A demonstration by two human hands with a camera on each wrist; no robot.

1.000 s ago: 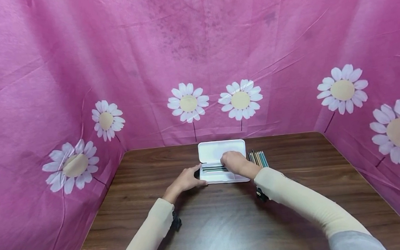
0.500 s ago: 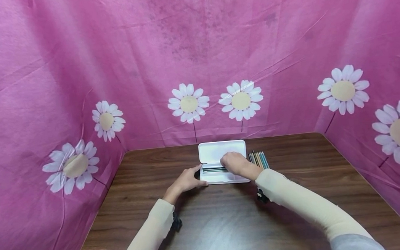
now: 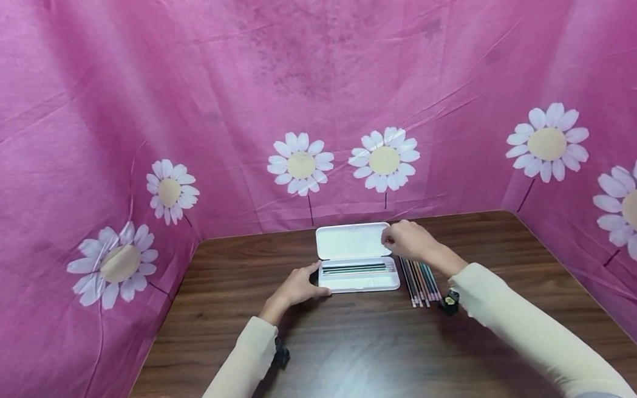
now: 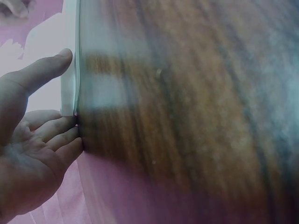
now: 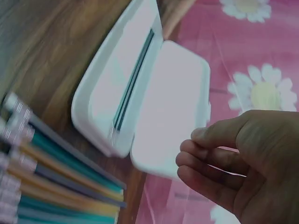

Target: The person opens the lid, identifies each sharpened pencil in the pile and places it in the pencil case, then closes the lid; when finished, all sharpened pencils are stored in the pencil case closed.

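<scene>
A white pencil case (image 3: 359, 286) lies with its lid (image 3: 348, 241) raised toward the back. Inside it, several dark and green pencils (image 3: 354, 269) lie lengthwise along the rear part of the tray. My left hand (image 3: 300, 286) holds the case's left end, thumb at the front wall and fingers round the end. Over the lid's right corner, my right hand (image 3: 413, 240) is in the air, fingers loosely bent and thumb near the index finger, with nothing visible between them. Below it a row of pencils (image 3: 420, 283) with pale eraser ends lies right of the case.
The brown wood-grain table (image 3: 328, 356) stretches out in front of the case. A pink cloth (image 3: 332, 70) printed with white daisies hangs behind the table and along both sides.
My right hand has come up out of the case and moved right, uncovering the pencils in the tray and more of the loose row. My left hand stays at the case.
</scene>
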